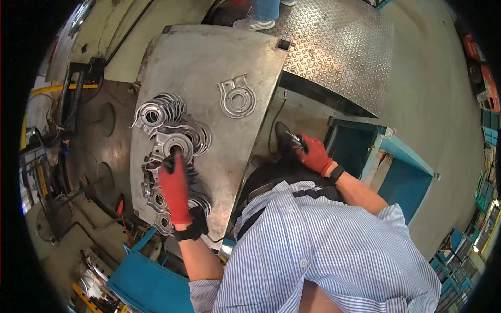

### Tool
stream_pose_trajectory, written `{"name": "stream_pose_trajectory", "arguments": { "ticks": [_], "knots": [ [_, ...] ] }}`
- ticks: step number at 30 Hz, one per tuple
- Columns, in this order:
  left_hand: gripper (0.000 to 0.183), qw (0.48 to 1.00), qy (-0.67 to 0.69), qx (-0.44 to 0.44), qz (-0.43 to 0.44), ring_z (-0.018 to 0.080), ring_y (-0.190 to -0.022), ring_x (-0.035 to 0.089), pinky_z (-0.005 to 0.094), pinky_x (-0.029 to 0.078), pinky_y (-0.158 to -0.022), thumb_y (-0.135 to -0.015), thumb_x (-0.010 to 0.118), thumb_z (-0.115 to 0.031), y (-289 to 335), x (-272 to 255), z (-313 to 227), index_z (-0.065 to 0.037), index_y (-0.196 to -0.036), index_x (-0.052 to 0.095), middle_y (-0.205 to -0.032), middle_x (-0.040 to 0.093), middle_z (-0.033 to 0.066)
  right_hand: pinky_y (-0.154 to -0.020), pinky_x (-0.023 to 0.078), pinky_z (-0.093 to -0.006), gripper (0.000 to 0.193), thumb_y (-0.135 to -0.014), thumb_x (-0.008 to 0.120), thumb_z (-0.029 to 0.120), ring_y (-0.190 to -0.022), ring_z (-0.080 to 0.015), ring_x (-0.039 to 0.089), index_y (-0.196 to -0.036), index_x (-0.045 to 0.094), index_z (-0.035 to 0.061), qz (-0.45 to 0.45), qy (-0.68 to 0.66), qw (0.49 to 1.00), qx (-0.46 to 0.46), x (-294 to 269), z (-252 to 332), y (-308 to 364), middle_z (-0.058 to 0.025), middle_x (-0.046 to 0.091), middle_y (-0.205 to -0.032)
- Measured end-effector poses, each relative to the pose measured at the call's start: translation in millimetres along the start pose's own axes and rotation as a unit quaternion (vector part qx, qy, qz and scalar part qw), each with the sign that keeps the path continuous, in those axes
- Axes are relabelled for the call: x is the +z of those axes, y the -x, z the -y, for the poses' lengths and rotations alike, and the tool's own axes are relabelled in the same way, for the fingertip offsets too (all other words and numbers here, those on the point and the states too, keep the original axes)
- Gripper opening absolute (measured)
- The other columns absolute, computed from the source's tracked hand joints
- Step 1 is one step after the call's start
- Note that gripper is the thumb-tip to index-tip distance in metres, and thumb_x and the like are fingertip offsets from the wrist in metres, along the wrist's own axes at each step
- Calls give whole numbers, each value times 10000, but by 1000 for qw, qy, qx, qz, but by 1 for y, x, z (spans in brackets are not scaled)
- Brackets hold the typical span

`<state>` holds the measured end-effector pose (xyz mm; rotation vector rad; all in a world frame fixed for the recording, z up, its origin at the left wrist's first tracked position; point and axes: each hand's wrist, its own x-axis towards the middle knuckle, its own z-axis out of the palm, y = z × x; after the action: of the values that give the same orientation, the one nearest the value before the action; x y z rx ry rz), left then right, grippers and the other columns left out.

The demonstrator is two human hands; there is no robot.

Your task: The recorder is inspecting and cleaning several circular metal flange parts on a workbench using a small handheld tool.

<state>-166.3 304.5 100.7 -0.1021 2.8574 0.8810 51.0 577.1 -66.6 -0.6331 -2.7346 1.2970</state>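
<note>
My left hand [175, 190], in a red glove with dark fingertips, reaches over a pile of stamped metal parts. Its fingers are closed at the centre hole of a round flanged metal part [168, 141] on top of that pile. In my right hand [314, 155], also red-gloved, is a slim hand tool [295, 137] with a narrow metal tip, held off the table's right side. The fingers wrap round its body, hiding most of it; its exact kind is unclear. One single round metal part [238, 97] lies apart on the metal table [224, 62].
Behind the single part, a nested row of similar parts [166, 108] leans at the table's left. A tread-plate platform [339, 52] adjoins the far right, where another person's shoe [254, 24] stands. Blue metal bins [404, 180] are at my right; a blue frame [148, 281] stands at lower left.
</note>
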Motion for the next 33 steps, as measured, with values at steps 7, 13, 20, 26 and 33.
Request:
{"name": "stream_pose_trajectory", "arguments": {
  "ticks": [7, 13, 20, 26, 33],
  "knots": [
    [528, 975, -59, 205, 54, 395, -1015, 541, 418, 433, -881, -824, 623, -341, -37, 127, -49, 3, -1199, 482, -1092, 562, 249, -662, 460, -447, 353, -777, 625, 198, -782, -402, 589, -1076, 538, 32, -15, -16, 999, 38, -24, 3, -12, -215, 613, -823],
    [626, 959, -137, 238, 65, 380, -1103, 484, 433, 406, -917, -802, 636, -375, -80, 158, -36, 4, -1255, 426, -1172, 501, 253, -655, 463, -429, 279, -772, 611, 140, -777, -392, 592, -1022, 547, 34, -65, -30, 997, 36, -25, -13, -12, -199, 616, -801],
    [564, 950, -69, 292, 86, 382, -1081, 498, 432, 414, -908, -819, 621, -341, -79, 158, -31, 15, -1226, 461, -1168, 506, 230, -664, 461, -433, 255, -785, 611, 136, -786, -399, 588, -1011, 549, 36, -82, -47, 993, 71, -14, -2, -6, -202, 617, -812],
    [485, 941, -193, 241, 136, 398, -1003, 558, 441, 447, -860, -810, 597, -373, -110, 166, -61, 19, -1091, 539, -1059, 589, 248, -666, 458, -435, 266, -784, 616, 135, -803, -402, 582, -1023, 553, 38, -64, -54, 994, 73, -13, 10, -3, -208, 614, -820],
    [442, 913, -271, 221, 209, 409, -982, 572, 462, 454, -840, -780, 575, -361, -113, 173, -61, 25, -994, 568, -1013, 606, 267, -701, 459, -459, 389, -807, 605, 268, -820, -395, 592, -1119, 526, 50, -78, -16, 992, 97, -19, -6, 16, -215, 620, -863]
  ]
}}
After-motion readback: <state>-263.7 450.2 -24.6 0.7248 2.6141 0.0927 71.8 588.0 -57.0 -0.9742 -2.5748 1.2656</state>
